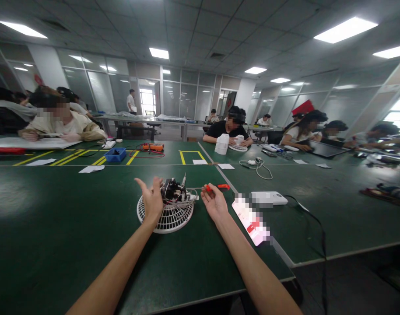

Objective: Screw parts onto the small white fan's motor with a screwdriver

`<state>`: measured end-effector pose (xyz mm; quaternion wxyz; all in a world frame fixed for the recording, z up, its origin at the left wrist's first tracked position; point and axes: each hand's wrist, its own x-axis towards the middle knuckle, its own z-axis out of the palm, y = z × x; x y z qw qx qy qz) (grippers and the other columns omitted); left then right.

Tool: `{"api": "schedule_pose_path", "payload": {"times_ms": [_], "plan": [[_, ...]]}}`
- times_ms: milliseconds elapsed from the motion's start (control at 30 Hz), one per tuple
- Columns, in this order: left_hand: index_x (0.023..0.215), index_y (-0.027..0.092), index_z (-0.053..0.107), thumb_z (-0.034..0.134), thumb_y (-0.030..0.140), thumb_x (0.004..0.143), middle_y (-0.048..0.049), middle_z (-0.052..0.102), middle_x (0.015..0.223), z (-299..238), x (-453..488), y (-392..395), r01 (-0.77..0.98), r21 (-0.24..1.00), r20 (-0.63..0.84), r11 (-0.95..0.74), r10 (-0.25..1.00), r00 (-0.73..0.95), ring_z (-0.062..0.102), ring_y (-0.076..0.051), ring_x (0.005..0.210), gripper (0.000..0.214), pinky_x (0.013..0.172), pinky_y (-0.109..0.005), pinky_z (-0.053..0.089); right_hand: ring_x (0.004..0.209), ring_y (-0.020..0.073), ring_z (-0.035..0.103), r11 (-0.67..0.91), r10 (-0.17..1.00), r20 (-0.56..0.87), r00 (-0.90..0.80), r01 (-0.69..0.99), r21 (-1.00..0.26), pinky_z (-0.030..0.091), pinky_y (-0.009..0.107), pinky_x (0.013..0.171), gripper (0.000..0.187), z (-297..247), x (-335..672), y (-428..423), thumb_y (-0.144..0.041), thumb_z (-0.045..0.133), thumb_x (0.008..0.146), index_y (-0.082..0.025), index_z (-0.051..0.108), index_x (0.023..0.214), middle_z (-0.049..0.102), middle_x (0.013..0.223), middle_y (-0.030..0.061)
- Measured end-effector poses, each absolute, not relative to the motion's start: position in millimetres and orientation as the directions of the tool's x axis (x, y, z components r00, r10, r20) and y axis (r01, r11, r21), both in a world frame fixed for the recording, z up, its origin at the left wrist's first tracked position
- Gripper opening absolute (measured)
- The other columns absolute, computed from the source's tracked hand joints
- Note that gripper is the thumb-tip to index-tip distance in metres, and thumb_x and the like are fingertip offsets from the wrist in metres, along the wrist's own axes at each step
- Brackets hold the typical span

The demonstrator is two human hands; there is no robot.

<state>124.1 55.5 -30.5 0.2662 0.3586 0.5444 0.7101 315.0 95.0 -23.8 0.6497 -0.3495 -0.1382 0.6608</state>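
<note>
A white round fan grille (pixel 173 221) lies on the green table in front of me, with a dark motor assembly (pixel 173 189) and loose pale wires (pixel 180 203) on top. My left hand (pixel 151 199) is at the left side of this assembly, thumb and fingers apart. Whether its fingertips touch the motor I cannot tell. To the right of the grille, my right hand (pixel 215 203) is palm up, its fingers closed on an orange-red screwdriver handle (pixel 223 187). The thin shaft points left toward the motor and wires.
Beyond the grille are a blue bin (pixel 115 154), an orange multimeter (pixel 153 147) and paper slips (pixel 91 169). To the right lie a phone (pixel 249 221), a white power bank (pixel 268 198) with a black cable, and a white cord (pixel 261 167). A person (pixel 229 127) works opposite.
</note>
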Motion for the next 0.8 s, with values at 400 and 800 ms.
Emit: {"api": "schedule_pose_path", "payload": {"times_ms": [400, 800], "plan": [[0.165, 0.009, 0.010, 0.032, 0.012, 0.086, 0.0076, 0.060, 0.046, -23.3, 98.9, 61.7, -0.007, 0.901, 0.247, -0.433, 0.526, -0.814, 0.075, -0.015, 0.060, 0.082, 0.098, -0.035, 0.059, 0.056, 0.0100, 0.061, -0.108, 0.948, -0.294, 0.125, -0.740, -0.663, 0.053, 0.020, 0.053, 0.027, -23.0, 315.4, 94.2, -0.021, 0.089, 0.076, -0.022, 0.062, 0.077, 0.063, 0.062, -0.0053], [0.151, 0.007, 0.047, 0.040, 0.014, 0.070, 0.0082, 0.055, 0.040, -13.2, 106.3, 57.6, 0.007, 0.891, 0.272, -0.455, 0.521, -0.809, 0.068, -0.016, 0.045, 0.082, 0.095, -0.041, 0.061, 0.059, 0.0092, 0.066, -0.085, 0.956, -0.272, 0.110, -0.783, -0.616, 0.057, 0.017, 0.056, 0.022, -23.6, 315.9, 96.7, -0.012, 0.084, 0.078, -0.019, 0.063, 0.076, 0.070, 0.067, -0.0021]]}}
